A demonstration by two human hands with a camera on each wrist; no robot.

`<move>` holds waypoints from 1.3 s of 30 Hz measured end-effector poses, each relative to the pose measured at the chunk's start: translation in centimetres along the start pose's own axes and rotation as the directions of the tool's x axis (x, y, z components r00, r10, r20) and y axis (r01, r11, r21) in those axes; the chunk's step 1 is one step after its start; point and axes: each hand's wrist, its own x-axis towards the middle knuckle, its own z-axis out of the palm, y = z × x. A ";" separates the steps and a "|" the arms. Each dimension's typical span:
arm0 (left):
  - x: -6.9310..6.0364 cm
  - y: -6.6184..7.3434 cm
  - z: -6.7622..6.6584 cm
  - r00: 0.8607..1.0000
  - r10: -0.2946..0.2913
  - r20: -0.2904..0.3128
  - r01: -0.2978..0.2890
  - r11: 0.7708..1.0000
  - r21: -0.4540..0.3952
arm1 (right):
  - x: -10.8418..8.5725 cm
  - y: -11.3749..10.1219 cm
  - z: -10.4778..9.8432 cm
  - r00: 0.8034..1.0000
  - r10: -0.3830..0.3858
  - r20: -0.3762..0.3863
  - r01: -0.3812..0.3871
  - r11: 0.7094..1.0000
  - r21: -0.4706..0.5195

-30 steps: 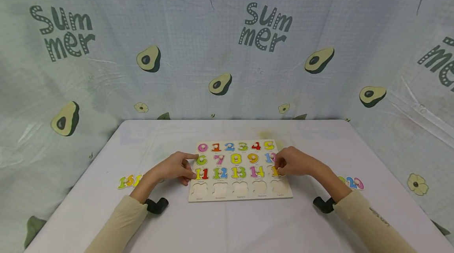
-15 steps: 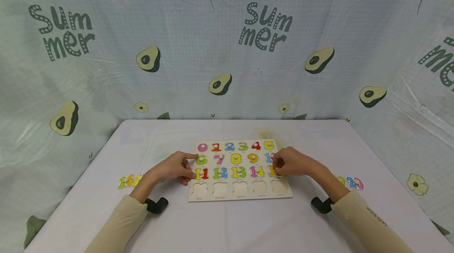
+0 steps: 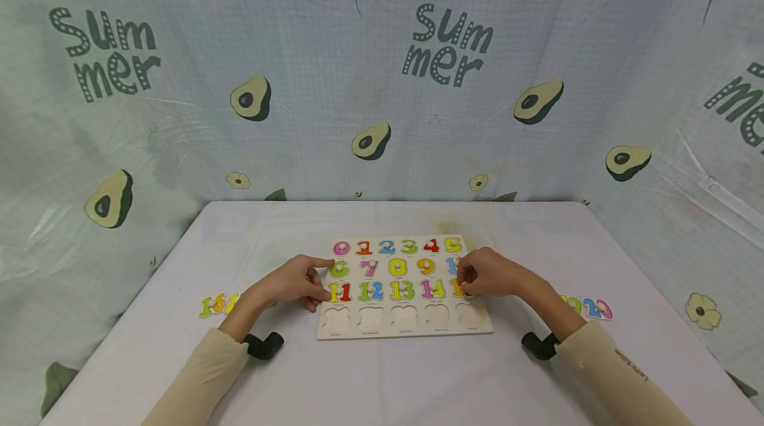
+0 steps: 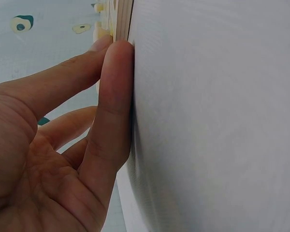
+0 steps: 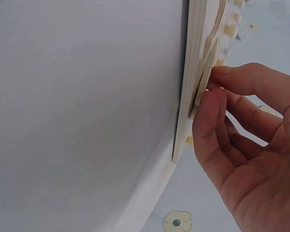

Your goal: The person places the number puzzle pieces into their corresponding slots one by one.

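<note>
A wooden number puzzle board (image 3: 382,336) lies on the table, with number pieces in its upper rows and bare recesses along the front row. My left hand (image 3: 294,280) holds its left edge beside the 6 and 11; in the left wrist view, the thumb lies over the edge and a finger (image 4: 117,72) presses its side. With thumb and fingertips, my right hand (image 3: 492,272) pinches the yellow-orange 15 piece (image 3: 457,288) at the third row's right end. The right wrist view shows a narrow gap under this piece. My fingers hide part of it.
Loose number pieces (image 3: 213,306) lie left of the board, partly behind my left wrist. More loose pieces, including a blue-and-pink 20 (image 3: 597,308), lie to the right beside my right forearm. A patterned cloth wall (image 3: 370,94) stands behind the table (image 3: 382,386).
My right hand has shifted slightly left with the 15 piece, uncovering more of the loose pieces at right. My left hand has stayed at the board's edge.
</note>
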 end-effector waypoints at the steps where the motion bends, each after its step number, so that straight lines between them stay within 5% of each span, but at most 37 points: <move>1: 0.0 0.0 0.0 1.000 -0.001 0.000 0.001 1.000 0.000 | 0.0 0.0 0.0 1.000 -0.002 -0.001 0.002 1.000 -0.002; 17: -0.2 0.0 0.0 1.000 -0.008 -0.009 0.008 1.000 0.005 | 0.1 -0.1 0.1 1.000 0.021 0.003 -0.021 0.999 0.030; 32: -0.4 0.6 0.3 0.998 -0.054 -0.043 0.057 0.996 0.068 | 0.0 0.2 -0.6 0.992 0.105 0.072 -0.116 0.980 0.164; 39: -1.2 0.9 -1.1 0.997 -0.053 -0.051 0.060 0.987 0.148 | -0.2 0.7 -0.4 0.994 0.080 0.073 -0.093 0.974 0.204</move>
